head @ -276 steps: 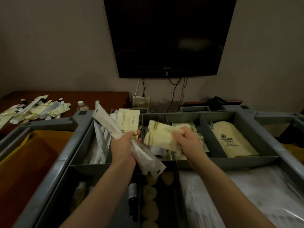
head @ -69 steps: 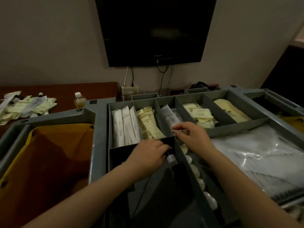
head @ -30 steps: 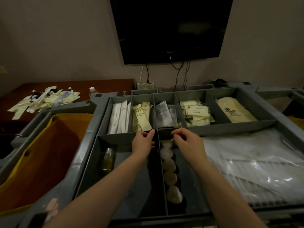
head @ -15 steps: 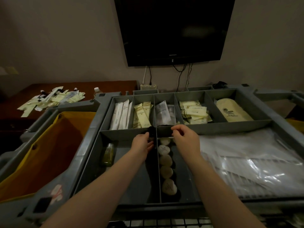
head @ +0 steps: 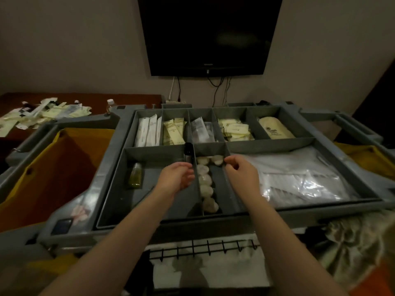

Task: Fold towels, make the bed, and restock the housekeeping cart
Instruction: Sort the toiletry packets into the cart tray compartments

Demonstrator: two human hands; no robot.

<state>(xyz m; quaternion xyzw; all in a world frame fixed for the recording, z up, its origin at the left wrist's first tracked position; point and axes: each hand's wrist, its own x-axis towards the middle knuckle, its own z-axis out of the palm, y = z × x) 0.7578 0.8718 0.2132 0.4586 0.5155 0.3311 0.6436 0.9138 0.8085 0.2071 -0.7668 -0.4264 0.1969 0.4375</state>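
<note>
The grey housekeeping cart tray (head: 213, 218) fills the view, split into compartments. A small dark bottle (head: 188, 151) stands upright in the far right corner of the near left compartment. My left hand (head: 177, 177) hovers just below it, open, fingers loosely curved, holding nothing. A row of round wrapped soaps (head: 205, 181) lies in the narrow middle compartment. My right hand (head: 241, 174) is curled at that compartment's far right corner, fingertips against the farthest soap (head: 218, 161); whether it grips it is unclear. A yellow bottle (head: 135, 175) lies further left.
The back compartments hold white sachets (head: 148, 131), cream sachets (head: 173, 133), clear packets (head: 201, 130), cream packets (head: 235, 130) and a slipper bag (head: 274, 129). Plastic-wrapped items (head: 299, 178) lie on the right. A yellow bag (head: 53, 167) hangs on the left, loose amenities (head: 42, 114) on the table.
My left hand has let go of the dark bottle, which now stands in the corner, and has drawn back toward me. The right hand stays at the soaps. The view has tilted down.
</note>
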